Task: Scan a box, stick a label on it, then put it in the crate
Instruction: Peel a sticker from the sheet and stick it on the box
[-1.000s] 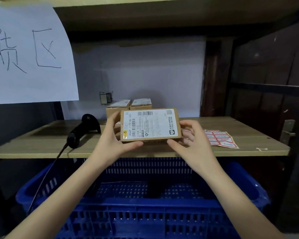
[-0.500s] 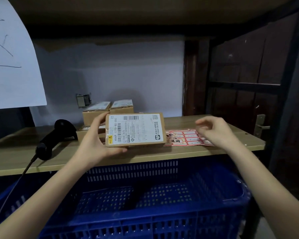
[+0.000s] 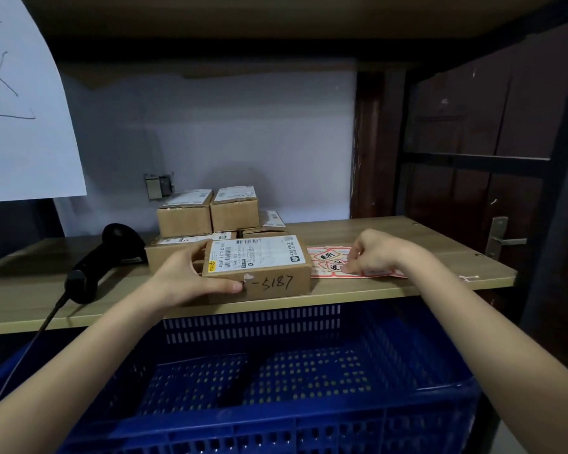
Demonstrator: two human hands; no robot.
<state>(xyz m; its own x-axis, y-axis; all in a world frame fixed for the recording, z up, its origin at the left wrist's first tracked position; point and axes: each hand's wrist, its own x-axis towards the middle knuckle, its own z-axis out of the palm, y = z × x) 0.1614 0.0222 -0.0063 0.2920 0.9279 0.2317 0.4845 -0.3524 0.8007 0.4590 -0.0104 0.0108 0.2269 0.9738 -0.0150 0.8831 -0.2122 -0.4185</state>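
A brown cardboard box (image 3: 269, 283) with a white shipping label on top and "-5187" handwritten on its front rests on the wooden shelf (image 3: 407, 232). My left hand (image 3: 184, 280) grips its left end, thumb on the front face. To the right of the box lies a sheet of red-bordered labels (image 3: 325, 257). My right hand (image 3: 377, 253) is down on that sheet, its fingertips pinched on one label. Below the shelf's front edge stands a blue plastic crate (image 3: 341, 421), with nothing visible inside.
A black handheld scanner (image 3: 95, 263) with a cable lies on the shelf left of the box. Several more cardboard boxes (image 3: 207, 214) are stacked behind. A white paper sign (image 3: 23, 109) hangs upper left. A dark door with a metal handle (image 3: 502, 240) is on the right.
My right hand let go of the box and moved right onto the label sheet. My left hand lowered the box onto the shelf. The view shifted right.
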